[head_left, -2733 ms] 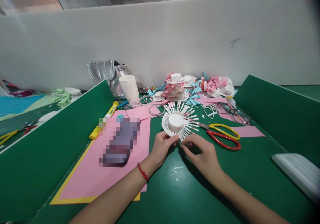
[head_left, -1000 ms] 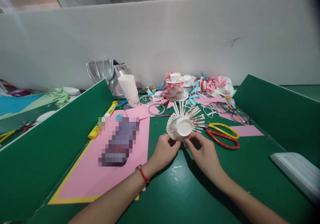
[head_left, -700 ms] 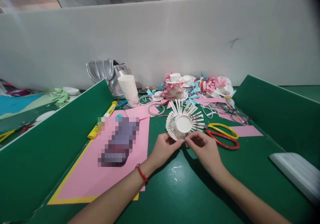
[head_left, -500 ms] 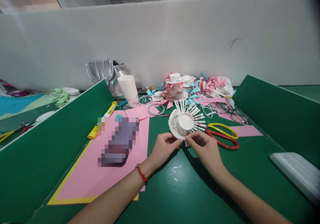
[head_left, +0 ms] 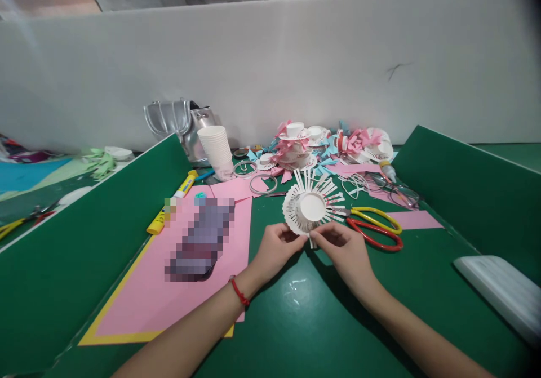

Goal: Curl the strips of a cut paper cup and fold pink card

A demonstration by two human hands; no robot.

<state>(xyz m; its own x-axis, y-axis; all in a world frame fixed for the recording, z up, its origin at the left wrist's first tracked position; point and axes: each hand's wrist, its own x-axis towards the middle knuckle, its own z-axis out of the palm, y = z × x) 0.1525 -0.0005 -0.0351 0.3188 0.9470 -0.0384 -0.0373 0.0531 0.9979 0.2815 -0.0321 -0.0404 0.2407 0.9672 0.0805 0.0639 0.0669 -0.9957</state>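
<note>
While both hands are working at the near edge of a fringed paper cup (head_left: pixel 313 206), its left side is showing a scalloped, folded-over rim and its right and far strips are sticking out loose, so folding is looking only part done. Left hand (head_left: pixel 276 251) is pinching the rim, thumb on the near side, other fingertips mostly hiding behind. Right hand (head_left: pixel 346 251) is pinching a strip at the near edge, thumb and index closing together; exact contact isn't showing. Cup is sitting mid-scene between the fingertips, round base facing up. Red-and-yellow-handled scissors (head_left: pixel 397 248) are lying just right of it on the green table (head_left: pixel 296 321). Pink paper (head_left: pixel 147 305) is lying left, nested cups (head_left: pixel 215 141) standing far left, cut-cup pieces (head_left: pixel 295 147) piling up on the far side.
</note>
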